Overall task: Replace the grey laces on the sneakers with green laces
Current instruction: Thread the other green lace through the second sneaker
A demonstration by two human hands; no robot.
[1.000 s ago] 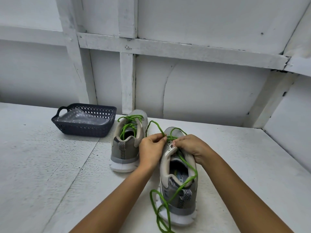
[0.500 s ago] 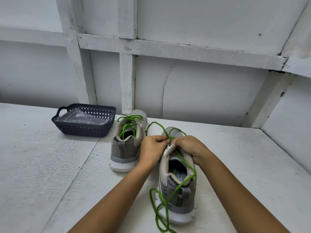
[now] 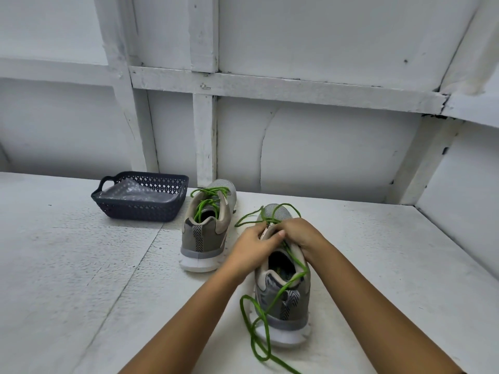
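Where the two hands meet over the throat of the near sneaker (image 3: 283,303), the left hand (image 3: 251,245) has its fingers curled tight and its thumb pressed across the top of the pale padded tongue, pinching it. The right hand (image 3: 303,234) is curled just as tightly beside it, knuckles up, closed over the green lace (image 3: 266,318) where it leaves the upper eyelets. Which strand each fingertip holds is hidden under the knuckles. The two hands touch one another. Thin round cord loops out past the fingers over the grey mesh toe, and a long slack run trails back across the collar, down over the heel with its chevron pull tab, and lies in loose coils on the table (image 3: 67,265) beside the thick white sole. This shoe stands upright, heel toward the camera, with a grey-brown upper and beige lining. Just to the left and a little farther back, the far sneaker (image 3: 204,236) stands the same way, apart from the hands, with a second green lace (image 3: 208,202) threaded and heaped loosely at its opening. Farther left sits a dark plastic basket (image 3: 140,211), rectangular with lattice walls and a loop handle, holding a crumpled clear plastic sheet (image 3: 135,191). The table is white and pebbly, with a seam line; behind it rises a white-painted wall (image 3: 324,157) of rough timber framing.
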